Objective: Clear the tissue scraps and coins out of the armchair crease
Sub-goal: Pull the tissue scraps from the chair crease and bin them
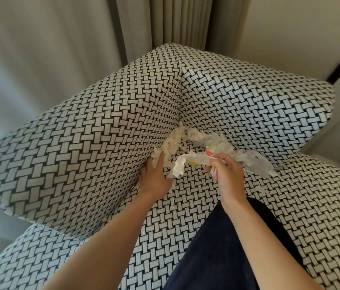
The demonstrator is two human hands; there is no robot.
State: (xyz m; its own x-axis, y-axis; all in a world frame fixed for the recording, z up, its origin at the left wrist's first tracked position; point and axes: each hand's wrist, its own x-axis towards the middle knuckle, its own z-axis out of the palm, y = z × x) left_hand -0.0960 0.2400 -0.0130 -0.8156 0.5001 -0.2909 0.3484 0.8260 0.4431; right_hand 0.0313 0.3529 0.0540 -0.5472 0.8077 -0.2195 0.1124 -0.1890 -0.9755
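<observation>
The left hand [155,177] lies flat against the inner side of the armchair [81,143] arm. Its fingers [160,162] are stretched nearly straight and held close together, not curled round anything. Their tips touch the lower edge of the tissue scraps [175,141]. These scraps form a loose, cream-white heap packed into the crease [180,120], running up and away from those fingertips towards the corner where arm, back and seat meet. The right hand [226,172] is clenched, its fingers [219,159] and thumb curled tight round one end of a crumpled tissue [182,164]. The rest of that tissue hangs out to the left of the knuckles, just above the seat and near the left thumb. A small yellow bit [194,163] shows just under this tissue, and a red-and-yellow bit [210,150] sits just beyond the right fingertips among the scraps. A sheet of clear plastic film [257,163] lies on the seat just to the right of the clenched fingers. Whether coins lie among the scraps cannot be told. A dark trouser leg [227,248] rests on the seat below the right wrist.
</observation>
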